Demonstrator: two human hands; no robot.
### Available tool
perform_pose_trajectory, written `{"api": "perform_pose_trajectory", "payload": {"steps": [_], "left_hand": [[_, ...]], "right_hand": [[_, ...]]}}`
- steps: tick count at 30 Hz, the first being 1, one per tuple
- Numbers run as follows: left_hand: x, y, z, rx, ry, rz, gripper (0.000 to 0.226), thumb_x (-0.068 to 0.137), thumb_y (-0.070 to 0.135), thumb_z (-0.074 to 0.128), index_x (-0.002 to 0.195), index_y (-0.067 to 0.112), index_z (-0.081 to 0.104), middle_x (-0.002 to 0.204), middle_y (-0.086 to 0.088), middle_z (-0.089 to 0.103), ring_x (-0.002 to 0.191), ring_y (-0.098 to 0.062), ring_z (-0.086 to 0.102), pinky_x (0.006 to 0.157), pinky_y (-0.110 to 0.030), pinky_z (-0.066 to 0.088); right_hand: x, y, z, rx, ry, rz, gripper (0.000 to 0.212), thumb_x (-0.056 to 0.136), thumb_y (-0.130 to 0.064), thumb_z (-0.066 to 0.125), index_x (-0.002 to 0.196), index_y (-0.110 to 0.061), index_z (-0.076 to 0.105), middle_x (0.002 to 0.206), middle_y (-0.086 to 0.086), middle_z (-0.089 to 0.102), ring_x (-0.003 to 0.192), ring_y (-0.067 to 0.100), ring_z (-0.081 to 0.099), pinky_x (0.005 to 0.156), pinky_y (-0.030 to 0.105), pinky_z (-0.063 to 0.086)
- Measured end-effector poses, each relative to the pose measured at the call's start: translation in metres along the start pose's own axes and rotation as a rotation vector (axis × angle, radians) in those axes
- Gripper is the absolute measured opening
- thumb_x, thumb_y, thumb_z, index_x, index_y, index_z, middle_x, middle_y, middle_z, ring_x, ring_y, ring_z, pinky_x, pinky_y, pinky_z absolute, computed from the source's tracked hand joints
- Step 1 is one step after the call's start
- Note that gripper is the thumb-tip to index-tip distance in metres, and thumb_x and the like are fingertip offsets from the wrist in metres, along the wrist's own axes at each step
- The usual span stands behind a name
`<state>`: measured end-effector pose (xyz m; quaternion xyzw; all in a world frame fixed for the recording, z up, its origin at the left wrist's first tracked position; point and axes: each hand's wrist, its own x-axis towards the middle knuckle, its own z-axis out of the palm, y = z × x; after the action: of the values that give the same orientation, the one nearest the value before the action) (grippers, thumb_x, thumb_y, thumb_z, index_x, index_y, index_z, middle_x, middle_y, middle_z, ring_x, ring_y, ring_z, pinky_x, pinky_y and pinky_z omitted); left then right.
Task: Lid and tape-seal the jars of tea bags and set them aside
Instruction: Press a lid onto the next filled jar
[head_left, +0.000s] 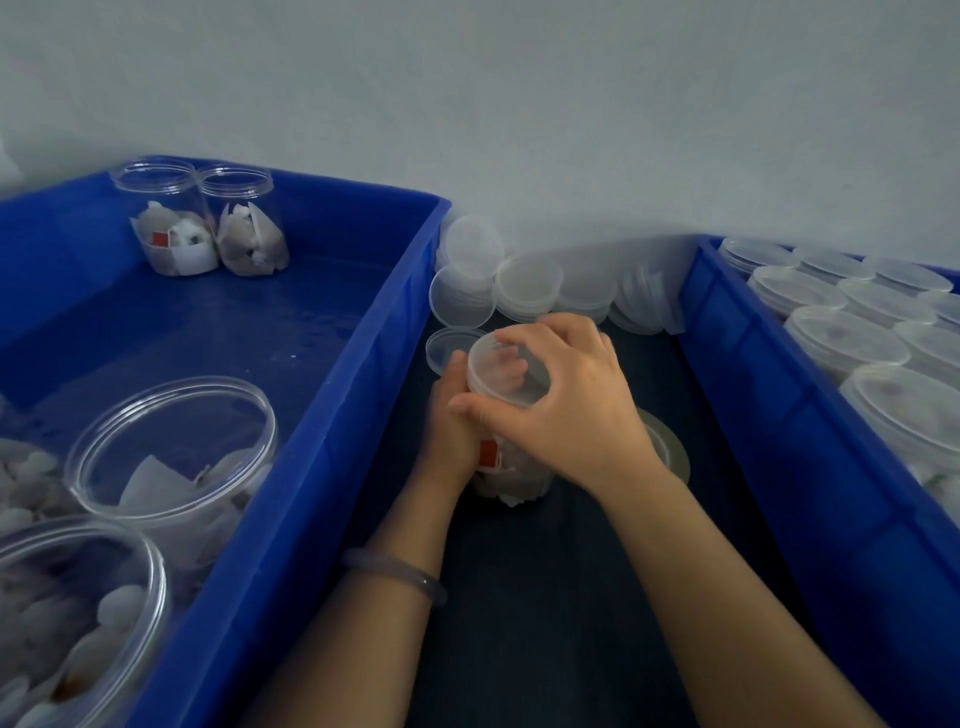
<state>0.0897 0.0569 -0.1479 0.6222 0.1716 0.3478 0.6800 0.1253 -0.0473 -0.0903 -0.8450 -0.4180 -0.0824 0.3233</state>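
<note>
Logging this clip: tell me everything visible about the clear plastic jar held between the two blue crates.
The clear plastic jar stands roughly upright on the dark surface, holding white tea bags and a red tag. A translucent round plastic lid sits on its mouth. The left hand grips its side; the right hand curls fingers round the lid. No tape is visible on what shows.
</note>
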Motion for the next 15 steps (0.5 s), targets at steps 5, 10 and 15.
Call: {"api": "perform_pose_trajectory", "payload": {"steps": [5, 10, 15], "left_hand": [[0.003, -0.002, -0.001, 0.115, -0.027, 0.077, 0.032, 0.097, 0.001, 0.046, 0.078, 0.019, 0.065, 0.068, 0.006, 0.068, 0.065, 0.0, 0.064, 0.061, -0.013, 0.051], [0.004, -0.003, 0.002, 0.268, 0.005, 0.185, 0.035, 0.094, 0.002, 0.055, 0.072, 0.03, 0.061, 0.071, 0.01, 0.064, 0.067, 0.0, 0.062, 0.061, -0.01, 0.048], [0.006, -0.005, 0.003, 0.224, 0.044, 0.147, 0.037, 0.095, 0.002, 0.052, 0.069, 0.026, 0.063, 0.063, 0.01, 0.064, 0.062, 0.005, 0.061, 0.057, -0.008, 0.046]], "right_hand": [[-0.002, 0.0, 0.004, -0.051, 0.096, -0.036, 0.059, 0.067, -0.058, 0.071, 0.118, -0.031, 0.062, 0.115, -0.005, 0.054, 0.107, 0.015, 0.042, 0.08, 0.025, 0.032], [0.01, 0.01, -0.007, 0.047, -0.043, -0.116, 0.057, 0.065, -0.052, 0.076, 0.115, -0.028, 0.066, 0.111, -0.009, 0.059, 0.109, 0.014, 0.048, 0.09, 0.026, 0.04], [0.02, 0.017, -0.014, 0.076, -0.135, -0.181, 0.055, 0.066, -0.049, 0.078, 0.115, -0.03, 0.064, 0.116, -0.014, 0.06, 0.111, 0.008, 0.049, 0.095, 0.025, 0.04]]}}
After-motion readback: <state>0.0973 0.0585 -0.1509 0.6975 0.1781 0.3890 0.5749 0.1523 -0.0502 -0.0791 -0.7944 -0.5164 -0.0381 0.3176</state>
